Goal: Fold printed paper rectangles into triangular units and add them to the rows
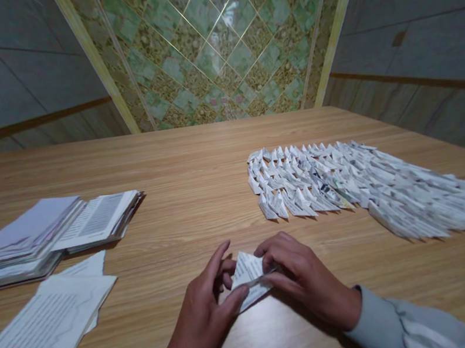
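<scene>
A small folded sheet of printed paper [248,267], shaped like a paper boat with a pointed peak, is between my two hands near the front middle of the table. My left hand [211,296] grips its left side, thumb along the lower front edge and the forefinger raised. On the right side, my right hand [296,273] pinches the fold between thumb and fingers. The fingertips behind the paper are partly hidden. To the right stand rows of many folded paper boats [296,181], packed closely together.
Stacked papers [24,238] and a pile of printed pages [101,216] lie at the left. Nearer, loose printed sheets [55,316] overlap on the wooden table [188,175]. A patterned tile wall [211,47] rises behind the far edge.
</scene>
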